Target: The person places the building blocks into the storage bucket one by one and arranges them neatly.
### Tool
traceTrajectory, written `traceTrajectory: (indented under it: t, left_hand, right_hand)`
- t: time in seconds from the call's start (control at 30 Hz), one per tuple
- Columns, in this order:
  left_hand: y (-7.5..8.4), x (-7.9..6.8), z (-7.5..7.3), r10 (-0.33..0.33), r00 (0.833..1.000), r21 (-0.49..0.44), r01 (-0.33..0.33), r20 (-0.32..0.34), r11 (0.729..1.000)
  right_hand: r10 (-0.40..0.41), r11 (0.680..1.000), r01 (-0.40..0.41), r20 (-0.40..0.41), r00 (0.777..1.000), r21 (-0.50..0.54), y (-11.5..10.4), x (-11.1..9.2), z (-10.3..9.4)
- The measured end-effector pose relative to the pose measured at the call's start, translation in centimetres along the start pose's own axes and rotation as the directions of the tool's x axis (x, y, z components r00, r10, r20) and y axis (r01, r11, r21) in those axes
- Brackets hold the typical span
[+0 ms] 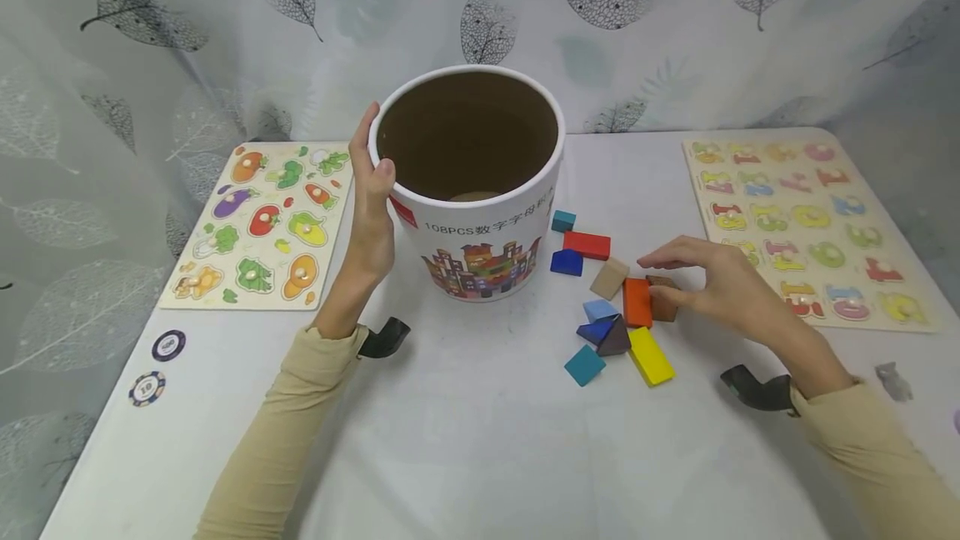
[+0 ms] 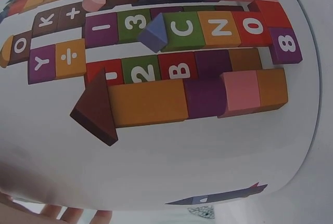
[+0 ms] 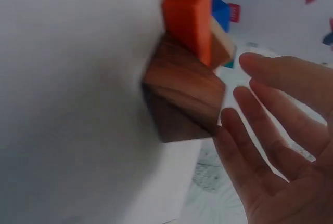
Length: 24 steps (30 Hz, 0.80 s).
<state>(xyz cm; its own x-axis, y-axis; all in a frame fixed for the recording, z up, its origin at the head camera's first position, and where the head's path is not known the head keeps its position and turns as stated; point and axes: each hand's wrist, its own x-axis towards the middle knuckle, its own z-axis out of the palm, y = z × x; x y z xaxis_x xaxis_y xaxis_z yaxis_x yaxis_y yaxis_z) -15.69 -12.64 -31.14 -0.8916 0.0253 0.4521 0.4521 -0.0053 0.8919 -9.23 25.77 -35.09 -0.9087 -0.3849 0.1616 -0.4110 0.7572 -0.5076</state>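
Observation:
A large white bucket [image 1: 480, 215] with printed building blocks stands on the table, its open mouth facing up and toward me. My left hand [image 1: 371, 207] holds its left side, thumb at the rim and fingers round the wall; in the left wrist view the bucket's printed side [image 2: 156, 161] fills most of the picture. Over at the right, my right hand [image 1: 731, 286] hovers beside a brown wooden block [image 3: 182, 89], fingers spread and nothing gripped. Right against that block lies an orange-red block [image 1: 637, 302]. A yellow block [image 1: 651, 357] lies just nearer to me.
More loose blocks lie right of the bucket, among them a red block [image 1: 587, 245] and a teal block [image 1: 585, 365]. A vegetable puzzle board [image 1: 258, 227] lies left, a number puzzle board [image 1: 810, 227] right. Two poker chips [image 1: 147, 388] sit at the left edge.

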Motion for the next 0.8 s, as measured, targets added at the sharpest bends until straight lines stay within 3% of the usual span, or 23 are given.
traceTrajectory:
  t: [0.13, 0.33, 0.57, 0.8]
  left_hand:
    - [0.1, 0.0, 0.1, 0.005, 1.000, -0.003, -0.005, 0.001, 1.000]
    - [0.0, 0.0, 0.1, 0.008, 1.000, -0.001, -0.008, -0.004, 1.000]
    - [0.0, 0.0, 0.1, 0.011, 1.000, -0.016, -0.011, -0.007, 1.000]
    - [0.0, 0.0, 0.2, 0.018, 1.000, -0.010, -0.018, -0.010, 1.000]
  right_hand:
    - [0.027, 1.000, -0.027, 0.028, 0.999, -0.007, 0.7, -0.3, 0.8]
    - [0.112, 0.993, -0.111, 0.020, 0.993, -0.046, 1.6, -0.8, 0.3]
    - [0.051, 0.993, -0.053, -0.019, 0.998, -0.106, 2.5, -1.5, -0.1]
    - [-0.001, 0.998, 0.002, 0.011, 1.000, -0.065, 2.7, -1.3, 0.2]
